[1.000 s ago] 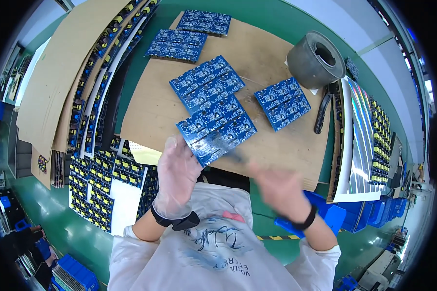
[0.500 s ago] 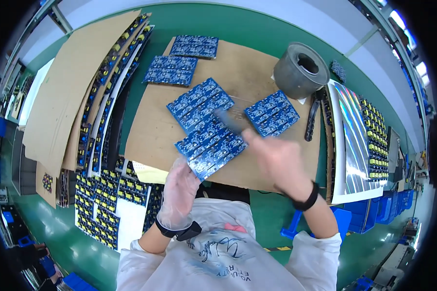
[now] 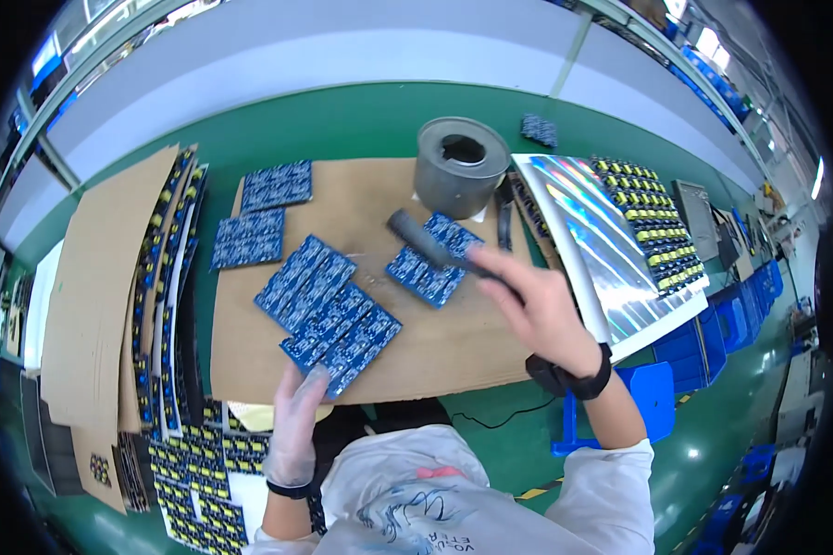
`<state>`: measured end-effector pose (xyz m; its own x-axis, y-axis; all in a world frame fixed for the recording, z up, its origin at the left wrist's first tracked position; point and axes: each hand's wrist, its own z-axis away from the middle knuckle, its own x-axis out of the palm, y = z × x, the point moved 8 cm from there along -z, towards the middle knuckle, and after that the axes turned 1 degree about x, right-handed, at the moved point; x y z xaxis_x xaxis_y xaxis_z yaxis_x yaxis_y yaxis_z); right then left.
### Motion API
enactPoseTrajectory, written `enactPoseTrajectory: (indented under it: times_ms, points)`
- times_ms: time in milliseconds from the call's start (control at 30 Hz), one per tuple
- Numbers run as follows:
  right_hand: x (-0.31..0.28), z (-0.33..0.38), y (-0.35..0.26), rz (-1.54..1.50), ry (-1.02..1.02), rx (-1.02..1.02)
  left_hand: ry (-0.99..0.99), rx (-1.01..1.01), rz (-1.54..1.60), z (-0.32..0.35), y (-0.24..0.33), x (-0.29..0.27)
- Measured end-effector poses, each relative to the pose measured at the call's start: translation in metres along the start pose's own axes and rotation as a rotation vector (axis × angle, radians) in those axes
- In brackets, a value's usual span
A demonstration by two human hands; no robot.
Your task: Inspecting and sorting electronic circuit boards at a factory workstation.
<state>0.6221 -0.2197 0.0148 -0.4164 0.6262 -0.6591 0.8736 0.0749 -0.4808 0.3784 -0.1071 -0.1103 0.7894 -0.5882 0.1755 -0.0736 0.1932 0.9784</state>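
In my gloved left hand (image 3: 296,421) I grip the near corner of a blue circuit board panel (image 3: 344,335), tilted above the cardboard at its front edge. Its far corner overlaps another blue panel (image 3: 304,277). My bare right hand (image 3: 539,310) is wrapped round the handle of a black brush (image 3: 418,239). The brush head is over a third blue panel (image 3: 432,282) on the right; whether its bristles touch that panel I cannot tell. Beyond this panel stands a round grey metal can (image 3: 463,176) with a hole in its top.
Two more blue panels (image 3: 278,185) lie at the back left of the cardboard sheet (image 3: 361,180). Upright stacks of cardboard (image 3: 111,296) and boards flank the left side. On the right are a shiny silver sheet (image 3: 592,240), rows of yellow-topped components (image 3: 657,227) and blue bins (image 3: 694,356).
The brush has moved from the held panel to over the right-hand panel, carried by my right hand. My left hand still holds its panel. The whole view has shifted with my head.
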Motion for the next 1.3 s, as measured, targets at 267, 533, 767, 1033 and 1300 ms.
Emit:
enactPoseTrajectory:
  times_ms: [267, 533, 767, 1033, 1300]
  points:
    - [-0.127, -0.074, 0.136, -0.834, 0.502, 0.477, 0.349, -0.009, -0.528, -0.016, -0.005, -0.075]
    - [-0.093, -0.149, 0.344, -0.724, 0.603, 0.897, 0.580, -0.079, -0.760, -0.023, -0.032, -0.088]
    - [-0.054, -0.174, 0.481, 0.505, -0.093, 1.015, 0.794, 0.313, -1.091, -0.006, -0.018, -0.069]
    - [-0.007, -0.196, 0.521, 0.649, -0.270, 1.138, 0.714, 0.337, -1.574, -0.019, -0.008, -0.044]
    - [-0.032, -0.196, 0.517, 0.638, -0.081, 1.090, 0.682, 0.297, -1.551, -0.015, -0.007, -0.042]
